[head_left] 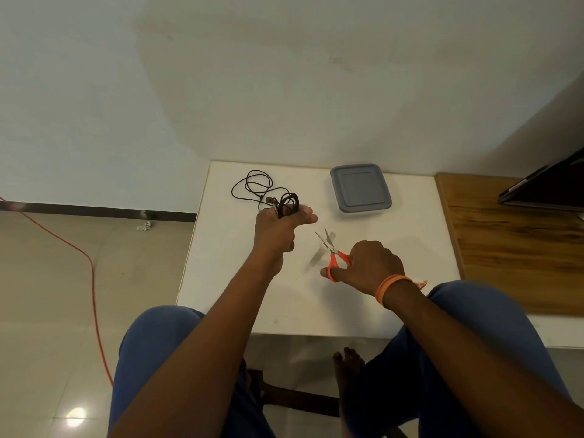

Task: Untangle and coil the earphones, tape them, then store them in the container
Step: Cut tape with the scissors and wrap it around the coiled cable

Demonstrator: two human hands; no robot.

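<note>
**Two hands busy: coil in my left, scissors in my right**

Two hands are over the white surface (395,241) in front of my knees. My left hand (278,226) is raised, its fingers (305,214) curled round a small black coil of earphones (289,202), the loops standing up above my knuckles. Whether there is tape on the coil I cannot tell. Just beyond that hand a second earphone cable (252,188) lies loose on the surface in open, tangled loops.

My right hand (371,263) sits lower and nearer to me, gripping the orange handles of a pair of scissors (331,251). The blades are parted and point away from me, towards the gap between my hands.

The container (360,189) stands at the far side of the surface, to the right of the cables and well apart from both hands, with its grey lid on.

An orange thread band (390,287) circles my right wrist. To the right a wooden board (512,241) adjoins the surface, and an orange cord (91,279) trails across the floor on my left.
</note>
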